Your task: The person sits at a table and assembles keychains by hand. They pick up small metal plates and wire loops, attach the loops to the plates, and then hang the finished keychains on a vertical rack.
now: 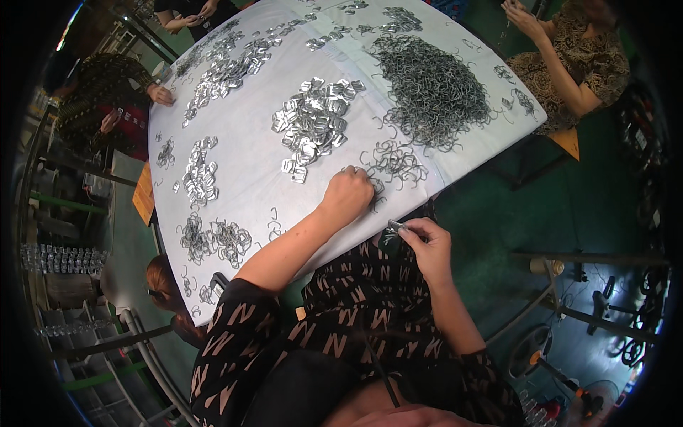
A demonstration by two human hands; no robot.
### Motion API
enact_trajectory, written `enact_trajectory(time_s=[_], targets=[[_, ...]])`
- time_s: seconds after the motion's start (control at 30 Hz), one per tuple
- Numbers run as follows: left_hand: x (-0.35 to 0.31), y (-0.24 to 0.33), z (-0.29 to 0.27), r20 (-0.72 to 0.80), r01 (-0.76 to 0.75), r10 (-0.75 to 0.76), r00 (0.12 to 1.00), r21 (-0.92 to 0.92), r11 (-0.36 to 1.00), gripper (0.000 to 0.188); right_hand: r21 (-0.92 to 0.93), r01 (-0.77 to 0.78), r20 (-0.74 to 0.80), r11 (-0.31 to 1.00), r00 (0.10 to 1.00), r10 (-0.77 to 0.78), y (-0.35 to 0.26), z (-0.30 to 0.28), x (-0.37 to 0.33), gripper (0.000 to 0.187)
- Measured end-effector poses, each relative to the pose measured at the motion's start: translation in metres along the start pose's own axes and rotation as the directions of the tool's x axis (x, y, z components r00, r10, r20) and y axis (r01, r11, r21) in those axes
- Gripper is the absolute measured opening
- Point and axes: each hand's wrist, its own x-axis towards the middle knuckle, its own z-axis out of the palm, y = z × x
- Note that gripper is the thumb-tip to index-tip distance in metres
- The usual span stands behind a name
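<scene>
My left hand (347, 192) rests on the white table with its fingers curled down beside a small heap of bent wire hooks (395, 164). Its fingertips are partly hidden, so whatever they pinch does not show. Over the table's near edge, my right hand (431, 245) pinches a small flat metal buckle (395, 225) between thumb and fingers. Beyond my left hand lies a pile of shiny flat metal buckles (313, 117). A large dark mound of wire hooks (430, 89) spreads to the far right of it.
More buckles (199, 174) and loose hook clusters (231, 240) lie on the left of the white table (263, 181). Co-workers sit around it: one at right (583, 71), one at left (107, 92), one at the far side (196, 14). A person's head (165, 281) shows at the lower left edge.
</scene>
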Motion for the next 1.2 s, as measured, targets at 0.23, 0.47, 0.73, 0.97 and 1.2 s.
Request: enact_trajectory(time_s=[0.23, 0.47, 0.73, 0.97, 1.2], targets=[[-0.002, -0.032, 0.004, 0.055, 0.251, -0.341, 0.938, -0.788, 0.562, 0.013, -0.028, 0.015, 0.012, 1.000, 1.000, -0.015, -0.012, 0.009, -0.001, 0.009], [-0.039, -0.007, -0.018, 0.251, 0.135, -0.323, 0.912, -0.930, -0.342, 0.006, -0.083, 0.006, 0.006, 0.997, 1.000, -0.005, -0.008, 0.011, 0.000, 0.010], [-0.048, 0.041, -0.025, -0.257, -0.202, -0.311, 0.915, -0.959, 0.200, 0.010, -0.117, 0.018, -0.056, 0.993, 0.998, -0.025, -0.012, 0.010, -0.004, 0.011], [-0.048, 0.059, -0.022, -0.362, -0.239, -0.385, 0.849, -0.912, 0.333, 0.014, -0.208, 0.061, -0.056, 0.976, 0.996, -0.074, -0.021, 0.005, -0.005, 0.011], [-0.045, 0.065, -0.014, -0.448, -0.337, -0.380, 0.809, -0.884, 0.324, 0.013, -0.219, 0.126, 0.035, 0.967, 0.992, -0.121, -0.024, 0.006, -0.006, 0.012]])
